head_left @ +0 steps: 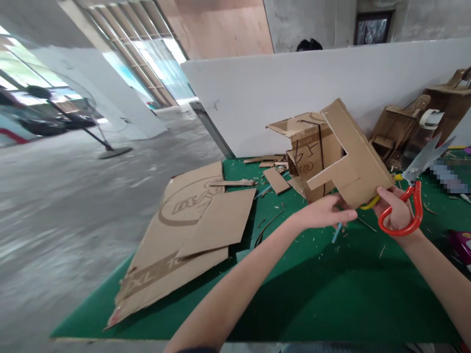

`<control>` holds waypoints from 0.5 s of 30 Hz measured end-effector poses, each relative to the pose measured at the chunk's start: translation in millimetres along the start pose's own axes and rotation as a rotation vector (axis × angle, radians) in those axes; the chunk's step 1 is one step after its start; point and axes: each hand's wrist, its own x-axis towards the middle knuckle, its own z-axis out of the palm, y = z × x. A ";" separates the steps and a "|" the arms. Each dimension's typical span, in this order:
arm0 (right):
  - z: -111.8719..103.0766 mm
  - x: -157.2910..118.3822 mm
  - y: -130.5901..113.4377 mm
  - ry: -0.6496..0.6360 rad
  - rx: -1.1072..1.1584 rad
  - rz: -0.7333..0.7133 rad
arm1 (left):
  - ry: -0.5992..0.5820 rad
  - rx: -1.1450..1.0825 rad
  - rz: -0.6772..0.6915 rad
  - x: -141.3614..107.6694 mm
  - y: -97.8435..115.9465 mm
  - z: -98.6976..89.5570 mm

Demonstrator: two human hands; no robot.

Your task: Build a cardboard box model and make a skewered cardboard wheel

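Observation:
A cut, folded piece of cardboard (362,164) with a notched side is held up tilted over the table. My left hand (329,211) is at its lower left edge, thumb stretched out and fingers partly hidden behind the board. At the lower right corner, my right hand (395,208) grips the cardboard, thumb on its face. Scissors (417,215) with red handles hang around this right hand, blades pointing up and right. A thin yellow object (371,203) shows beside the right fingers; its kind is unclear. Behind stands a cardboard box (311,159) with black marks.
Flat cardboard sheets (195,211) lie on the left of the green table (294,299). Scraps (276,181) are scattered near the white partition (250,98). At right stand a clear bottle (423,132), cardboard constructions (397,125) and a purple object (461,245). A floor fan (114,152) stands beyond.

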 end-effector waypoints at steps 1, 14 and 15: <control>0.5 0.7 2.1 -0.001 0.004 0.000 | 0.060 -0.159 0.014 4.0 -2.5 0.3; -22.4 -5.2 17.9 -0.330 -0.630 -0.190 | 0.798 -0.316 0.322 -12.8 33.0 -32.4; -21.9 -5.5 16.5 -0.343 -0.713 -0.214 | 0.815 -0.299 0.328 -13.2 32.0 -37.6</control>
